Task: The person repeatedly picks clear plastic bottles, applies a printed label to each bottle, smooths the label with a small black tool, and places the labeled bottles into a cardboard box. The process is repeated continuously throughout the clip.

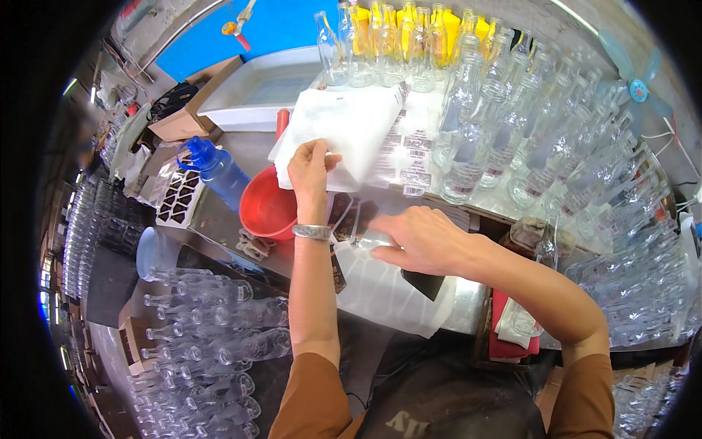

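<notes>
My left hand (313, 167) is over the front edge of a stack of white sheets (351, 128), thumb and forefinger pinched together; what sits between them is too small to tell. A metal bracelet (311, 232) circles that wrist. Lower and to the right, my right hand (424, 238) curls its fingers and thumb round a clear, shiny thing (374, 240) that I cannot make out. Beneath it a translucent white sheet (391, 296) covers part of the bench. Printed label sheets (408, 150) lie beside the white stack.
Several clear glass bottles (468, 157) stand along the back and right. More bottles (219, 314) lie stacked at lower left. A red bucket (268, 207), blue water bottle (219, 172) and white tub (263, 91) are left of my hands. Red cloth (504, 344) lies at right.
</notes>
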Tool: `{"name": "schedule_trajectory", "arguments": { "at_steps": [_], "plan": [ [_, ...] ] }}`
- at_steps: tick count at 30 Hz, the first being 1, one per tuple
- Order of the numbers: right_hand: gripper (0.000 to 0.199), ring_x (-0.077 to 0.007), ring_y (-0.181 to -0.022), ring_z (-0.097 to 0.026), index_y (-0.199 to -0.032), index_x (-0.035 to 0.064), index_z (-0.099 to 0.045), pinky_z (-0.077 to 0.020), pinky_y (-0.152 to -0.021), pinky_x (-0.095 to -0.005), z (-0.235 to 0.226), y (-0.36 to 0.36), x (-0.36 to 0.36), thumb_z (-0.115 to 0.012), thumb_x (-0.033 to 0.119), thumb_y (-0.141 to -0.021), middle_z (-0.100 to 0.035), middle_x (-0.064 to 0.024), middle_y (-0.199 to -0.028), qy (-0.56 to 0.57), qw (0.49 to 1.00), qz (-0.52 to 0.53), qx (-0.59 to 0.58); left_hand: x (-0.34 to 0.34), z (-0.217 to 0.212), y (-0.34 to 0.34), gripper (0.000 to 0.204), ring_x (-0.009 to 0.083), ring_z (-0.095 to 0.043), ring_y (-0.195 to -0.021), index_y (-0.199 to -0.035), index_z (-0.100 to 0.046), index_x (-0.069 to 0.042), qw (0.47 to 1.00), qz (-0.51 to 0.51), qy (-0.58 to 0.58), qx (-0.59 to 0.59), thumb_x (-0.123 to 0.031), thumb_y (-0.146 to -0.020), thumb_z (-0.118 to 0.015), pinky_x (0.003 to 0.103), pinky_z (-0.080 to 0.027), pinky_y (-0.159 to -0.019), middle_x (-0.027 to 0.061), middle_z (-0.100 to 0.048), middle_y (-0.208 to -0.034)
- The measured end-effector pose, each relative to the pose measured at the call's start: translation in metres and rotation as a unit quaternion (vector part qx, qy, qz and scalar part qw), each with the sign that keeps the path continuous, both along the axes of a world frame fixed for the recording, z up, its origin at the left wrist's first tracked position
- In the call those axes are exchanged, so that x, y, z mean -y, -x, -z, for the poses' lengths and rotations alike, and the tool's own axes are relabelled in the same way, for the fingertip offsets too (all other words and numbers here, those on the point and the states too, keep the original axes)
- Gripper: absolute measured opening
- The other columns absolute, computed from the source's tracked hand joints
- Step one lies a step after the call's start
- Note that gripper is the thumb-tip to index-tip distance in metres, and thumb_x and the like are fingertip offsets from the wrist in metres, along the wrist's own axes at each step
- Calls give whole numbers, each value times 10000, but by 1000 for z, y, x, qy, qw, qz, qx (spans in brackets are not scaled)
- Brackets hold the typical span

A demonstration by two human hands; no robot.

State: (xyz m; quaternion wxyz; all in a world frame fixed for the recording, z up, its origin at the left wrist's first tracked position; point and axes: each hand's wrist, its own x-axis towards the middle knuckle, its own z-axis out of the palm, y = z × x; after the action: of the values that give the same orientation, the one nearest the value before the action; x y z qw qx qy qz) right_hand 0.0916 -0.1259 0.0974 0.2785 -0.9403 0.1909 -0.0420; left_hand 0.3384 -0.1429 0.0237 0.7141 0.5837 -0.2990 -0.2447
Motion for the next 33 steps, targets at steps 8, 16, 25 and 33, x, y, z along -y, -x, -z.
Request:
{"name": "schedule_trajectory", "arguments": {
  "at_steps": [8,16,25,33],
  "plan": [
    [414,-398,-758,-677,-1212,26,-599,-530,-688,-482,5,-22,7,-666,279,-892,-711,-171,-785,2,1000,26,0,3,-11,-42,188,170,-709,-721,-1029,-635,40,988,-114,85,-65,-137,-969,-622,254,-537,-642,105,-700,-909],
    [425,-422,-817,-665,-1146,-27,-506,-526,-682,-519,27,-41,30,-635,313,-927,-671,-238,-812,34,998,49,15,-24,16,-58,190,184,-692,-742,-1074,-607,46,959,-221,101,-145,-113,-969,-603,258,-539,-650,104,-668,-912],
    [231,-341,-732,-705,-1009,-4,-599,-539,-628,-460,42,-83,40,-656,119,-823,-674,-156,-699,183,979,82,17,-12,-31,-13,361,273,-655,-1019,-1181,-665,13,925,-177,-40,333,-220,-907,-703,370,-516,-861,167,-690,-1114],
    [66,-342,-715,-707,-777,21,-671,-549,-600,-438,34,-105,45,-629,72,-788,-684,-183,-722,252,967,42,24,21,-28,-20,590,363,-650,-1087,-1168,-692,1,819,-23,-295,492,-443,-779,-721,439,-491,-956,220,-687,-1159]
  ]
}}
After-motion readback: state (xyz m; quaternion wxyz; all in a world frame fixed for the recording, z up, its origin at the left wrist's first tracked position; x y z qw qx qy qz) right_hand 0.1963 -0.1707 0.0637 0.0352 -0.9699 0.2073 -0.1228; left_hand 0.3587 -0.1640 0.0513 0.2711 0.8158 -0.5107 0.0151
